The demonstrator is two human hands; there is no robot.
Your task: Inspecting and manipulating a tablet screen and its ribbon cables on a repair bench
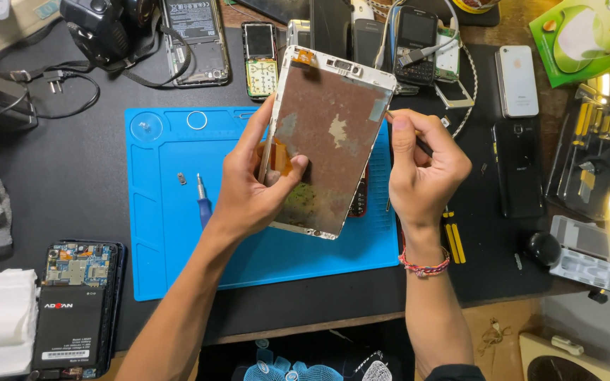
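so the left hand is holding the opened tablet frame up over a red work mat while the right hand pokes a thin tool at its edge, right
Not quite: the work mat is blue, not red, as the head view shows. The rest stands: the left hand holds the opened tablet frame above it, and the right hand puts a thin tool to the frame's edge.

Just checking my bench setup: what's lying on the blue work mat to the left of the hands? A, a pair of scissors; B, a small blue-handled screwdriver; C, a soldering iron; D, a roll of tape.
B: a small blue-handled screwdriver lies on the blue mat, just left of the left hand holding the opened device panel.
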